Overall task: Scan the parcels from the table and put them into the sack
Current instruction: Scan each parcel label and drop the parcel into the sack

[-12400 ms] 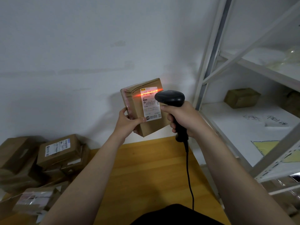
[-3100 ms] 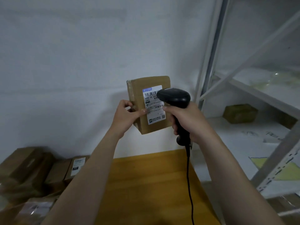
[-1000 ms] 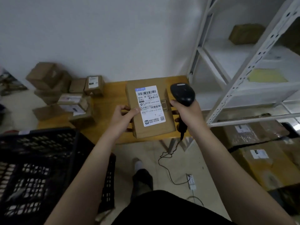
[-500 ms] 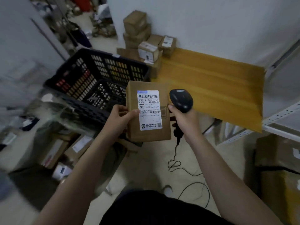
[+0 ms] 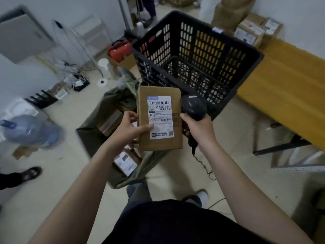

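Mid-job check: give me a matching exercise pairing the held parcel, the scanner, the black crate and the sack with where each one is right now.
Things:
1. parcel
2. scanner
3. black crate
4. sack

Places:
A. open on the floor, below the held box
B. gripped in the right hand
C. held in the left hand
D. next to the wooden table

Pairs: 1-C, 2-B, 3-D, 4-A
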